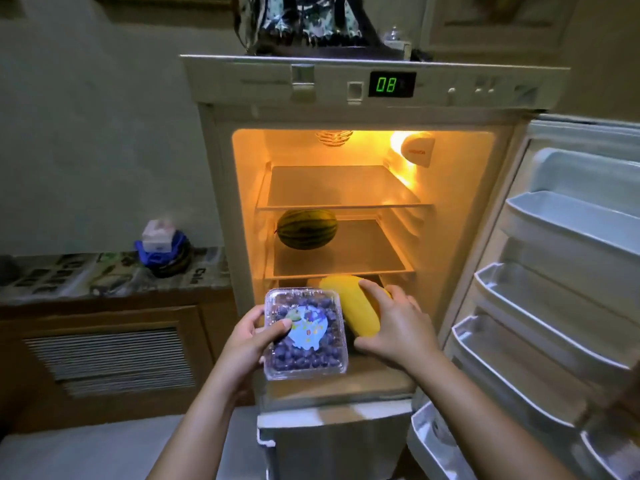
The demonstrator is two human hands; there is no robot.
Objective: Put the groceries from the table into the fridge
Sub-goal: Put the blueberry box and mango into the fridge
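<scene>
The fridge (221,188) stands open and lit from inside. A striped green melon (307,229) lies on its middle shelf. My left hand (250,336) grips a clear box of blueberries (304,334) by its left side, thumb on the lid, held in front of the lower shelf. My right hand (394,323) grips a long yellow fruit (349,303), its far end reaching in under the middle shelf. The lower shelf behind both items is mostly hidden.
The fridge door (561,271) hangs open at the right with several bare door racks. The top glass shelf (343,188) holds nothing. A counter (104,275) with a tissue box on a blue object (161,244) runs along the left. A bag sits atop the fridge.
</scene>
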